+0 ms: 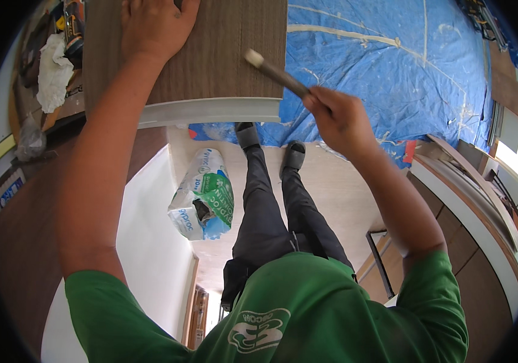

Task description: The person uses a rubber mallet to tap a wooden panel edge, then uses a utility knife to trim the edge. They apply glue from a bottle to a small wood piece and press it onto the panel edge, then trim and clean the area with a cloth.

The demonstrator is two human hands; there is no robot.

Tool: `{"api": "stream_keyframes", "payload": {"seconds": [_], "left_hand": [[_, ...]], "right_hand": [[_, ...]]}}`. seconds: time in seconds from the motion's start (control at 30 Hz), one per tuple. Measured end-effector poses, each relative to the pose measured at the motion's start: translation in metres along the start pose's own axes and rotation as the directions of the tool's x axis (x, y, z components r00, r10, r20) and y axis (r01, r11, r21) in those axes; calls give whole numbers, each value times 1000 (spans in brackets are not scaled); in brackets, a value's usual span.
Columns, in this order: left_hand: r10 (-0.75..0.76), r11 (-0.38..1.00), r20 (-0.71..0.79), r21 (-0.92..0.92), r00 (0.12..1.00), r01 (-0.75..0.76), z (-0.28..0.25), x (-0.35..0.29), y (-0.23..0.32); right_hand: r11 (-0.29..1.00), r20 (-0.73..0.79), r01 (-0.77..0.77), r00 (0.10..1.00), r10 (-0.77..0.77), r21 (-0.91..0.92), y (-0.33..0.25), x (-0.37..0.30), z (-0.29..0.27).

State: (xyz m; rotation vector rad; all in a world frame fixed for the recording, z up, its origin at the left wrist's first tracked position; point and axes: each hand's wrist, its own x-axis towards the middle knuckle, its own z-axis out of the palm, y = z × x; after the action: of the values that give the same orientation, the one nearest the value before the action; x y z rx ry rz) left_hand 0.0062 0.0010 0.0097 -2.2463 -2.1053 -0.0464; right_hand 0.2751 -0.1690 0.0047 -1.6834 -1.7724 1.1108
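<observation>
My left hand [155, 29] rests on a brown wood-grain board [228, 60], its thumb spread from the fingers. The fingertips are cut off by the top edge of the view. A pale grey strip [210, 111] runs along the board's near edge. My right hand [339, 118] is closed around a brown stick-like tool with a pale, blunt tip [283, 77]. That tip sits over the right part of the board; whether it touches the surface I cannot tell.
Blue sheeting [386, 72] covers the floor beyond and to the right. An opened white-and-green bag [203, 196] lies near my feet. Tools and a crumpled white cloth [55, 72] sit at the left. Panels and boards [483, 187] lean at the right.
</observation>
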Motion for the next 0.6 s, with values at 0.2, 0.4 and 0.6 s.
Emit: {"api": "stream_keyframes", "payload": {"seconds": [0.2,0.4,0.6], "left_hand": [[20,1000,-15,-5,1000,-20,-2,4,1],[143,988,48,-61,989,-140,-14,0,2],[702,659,-94,-292,706,-693,-6,-41,39]], "right_hand": [[985,-102,-21,994,39,169,4,47,-2],[758,24,-447,868,497,475,5,-12,-35],[574,156,-651,718,678,496,67,-106,-29]]}}
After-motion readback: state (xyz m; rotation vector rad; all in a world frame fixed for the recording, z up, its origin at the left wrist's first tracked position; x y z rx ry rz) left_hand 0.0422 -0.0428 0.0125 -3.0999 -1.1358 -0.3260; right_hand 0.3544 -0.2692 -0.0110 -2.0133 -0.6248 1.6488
